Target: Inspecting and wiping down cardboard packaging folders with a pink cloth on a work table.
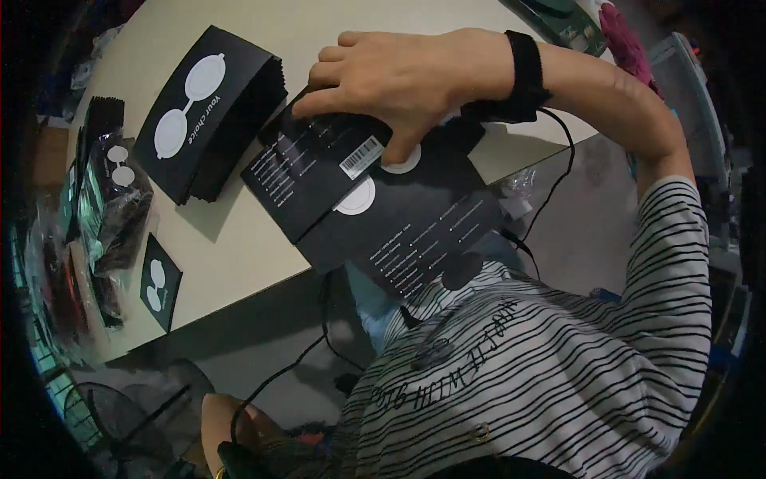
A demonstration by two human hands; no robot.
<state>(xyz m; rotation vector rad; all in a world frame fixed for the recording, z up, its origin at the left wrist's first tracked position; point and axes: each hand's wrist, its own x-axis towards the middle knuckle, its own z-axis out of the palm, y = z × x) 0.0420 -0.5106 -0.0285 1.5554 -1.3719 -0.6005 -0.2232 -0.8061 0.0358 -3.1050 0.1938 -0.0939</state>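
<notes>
My right hand, with a black band at its wrist, reaches in from the right over the table. Its fingers are spread and its thumb points down over a flat black printed carton bearing a barcode label. Another black carton piece lies partly beneath and juts past the table's near edge, close to my striped shirt. Both carry white round shapes, partly covered. What lies under my palm is hidden. My left hand does not show.
A thick stack of black cartons stands left of my right hand on the cream table. Farther left lie plastic-wrapped black packs and a small black card. Dark cables hang beside the table. A dark green object sits at the far right.
</notes>
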